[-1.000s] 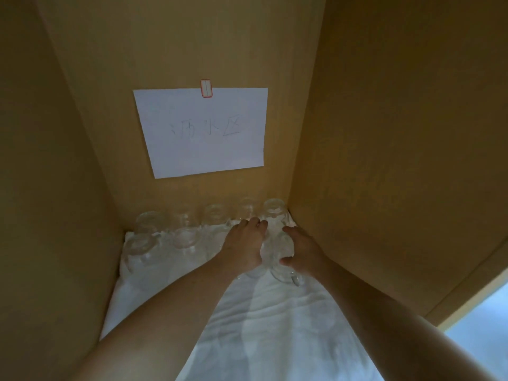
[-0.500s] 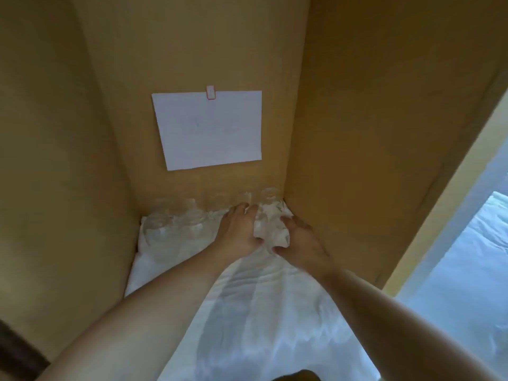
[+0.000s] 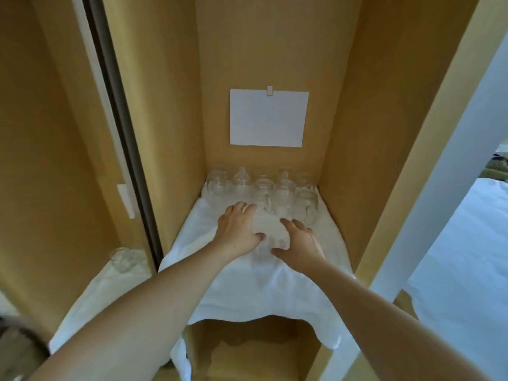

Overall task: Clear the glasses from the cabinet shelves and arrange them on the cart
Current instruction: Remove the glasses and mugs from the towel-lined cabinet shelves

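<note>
Fingers of the left hand curve round the left side of a clear glass, with the thumb tucked in near its front. The right hand mirrors this on the other side: its fingers wrap the right flank of the same glass and its thumb reaches in low at the front. The glass is blurred, so I cannot tell whether there is one glass or two between the palms, nor whether it rests on the cloth or is lifted off it.

Both bare forearms run back from the hands toward the bottom corners of the view, the left one much broader in the foreground.

Just behind the hands, more glasses stand in two rough rows against the back of the cabinet shelf, close together and reaching the right wall. They sit on a white cloth that covers the shelf and droops over its front edge.

On the wooden back panel above the glasses, a white sheet of paper hangs from a small clip.

To the left, past a dark upright divider, one more glass sits on a cloth in the neighbouring compartment.
</note>
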{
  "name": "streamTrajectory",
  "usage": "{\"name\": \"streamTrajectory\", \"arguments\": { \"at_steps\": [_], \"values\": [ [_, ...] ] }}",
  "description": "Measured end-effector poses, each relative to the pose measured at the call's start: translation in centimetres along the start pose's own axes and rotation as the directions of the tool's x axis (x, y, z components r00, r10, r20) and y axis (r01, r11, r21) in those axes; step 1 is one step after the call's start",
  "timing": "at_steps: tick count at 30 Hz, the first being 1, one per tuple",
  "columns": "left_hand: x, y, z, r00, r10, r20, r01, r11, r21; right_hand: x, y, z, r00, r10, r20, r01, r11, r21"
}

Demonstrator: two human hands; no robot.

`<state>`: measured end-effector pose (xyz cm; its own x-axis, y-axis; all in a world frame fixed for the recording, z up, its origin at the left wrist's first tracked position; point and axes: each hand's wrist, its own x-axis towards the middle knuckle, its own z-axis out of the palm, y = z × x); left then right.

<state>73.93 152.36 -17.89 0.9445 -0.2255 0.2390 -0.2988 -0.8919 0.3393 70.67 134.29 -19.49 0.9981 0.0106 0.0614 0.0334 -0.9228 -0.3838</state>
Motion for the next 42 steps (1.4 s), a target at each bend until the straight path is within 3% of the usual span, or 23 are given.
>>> {"name": "streamTrajectory", "arguments": {
  "at_steps": [12,18,24,33,42],
  "values": [
    [-13.8,-10.3,-7.0,0.962,-0.262,-0.075,0.266,0.963,0.039,-5.0,-13.8,5.9,0.962,-0.255,0.093,0.254,0.967,0.022],
    [-20.9,-19.0,-11.4,0.914,-0.392,-0.11,0.4,0.914,0.07,-7.1,-24.1,10.6,0.921,-0.352,0.166,0.344,0.936,0.075],
    [-26.8,-29.2,-14.7,0.896,-0.435,-0.088,0.442,0.89,0.107,-10.4,-34.3,16.5,0.9,-0.378,0.216,0.368,0.926,0.089],
    [-30.2,-39.5,-15.7,0.918,-0.394,0.044,0.384,0.912,0.147,-12.9,-42.1,23.2,0.935,-0.26,0.24,0.241,0.965,0.103],
    [-27.0,-44.5,-10.3,0.922,-0.343,0.178,0.33,0.939,0.097,-10.4,-41.6,28.8,0.929,-0.101,0.355,0.099,0.995,0.026]
  ]
}}
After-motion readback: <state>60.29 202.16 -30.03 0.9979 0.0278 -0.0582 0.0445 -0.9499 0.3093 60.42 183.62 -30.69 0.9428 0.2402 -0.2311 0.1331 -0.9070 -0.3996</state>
